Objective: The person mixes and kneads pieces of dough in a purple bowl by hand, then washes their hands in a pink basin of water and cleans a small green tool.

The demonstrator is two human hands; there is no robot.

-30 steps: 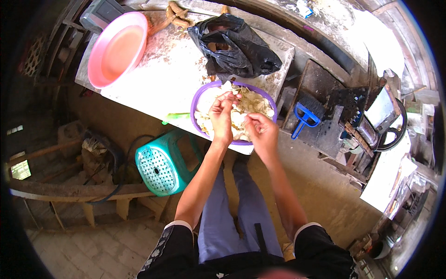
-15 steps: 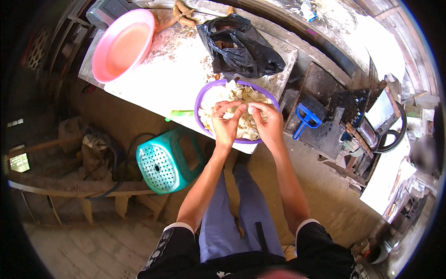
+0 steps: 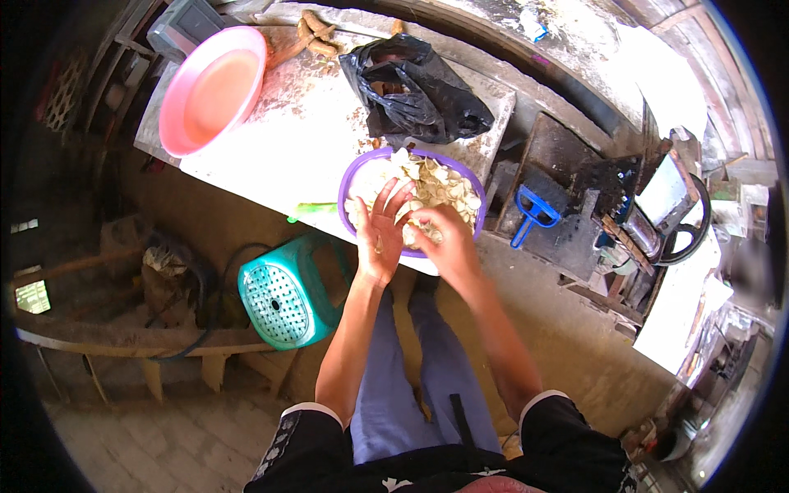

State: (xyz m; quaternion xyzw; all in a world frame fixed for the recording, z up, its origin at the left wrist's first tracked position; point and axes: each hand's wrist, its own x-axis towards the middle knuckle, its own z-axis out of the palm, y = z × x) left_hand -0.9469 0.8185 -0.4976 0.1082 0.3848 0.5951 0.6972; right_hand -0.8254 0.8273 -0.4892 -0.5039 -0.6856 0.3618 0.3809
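A purple-rimmed basin (image 3: 348, 182) full of pale, thin slices (image 3: 448, 195) stands at the table's front edge. Over its near left side, my left hand (image 3: 380, 238) is open, palm up with fingers spread. My right hand (image 3: 446, 242) is beside it over the slices, thumb and fingers drawn together close to the left fingers. Whatever sits between those right fingertips is too small to make out. A green-handled tool (image 3: 316, 208) lies just left of the basin, its other end lost in glare.
Behind the basin lies a black plastic bag (image 3: 427, 99). A pink basin (image 3: 215, 94) and brown roots (image 3: 316, 34) are at the far left of the table (image 3: 308, 123). A green stool (image 3: 283, 300) stands below left; a blue-handled brush (image 3: 536, 215) rests at right.
Both hands were pinched together over the basin's middle. Now the left hand has turned up and opened, and the right has moved slightly down and left toward it.
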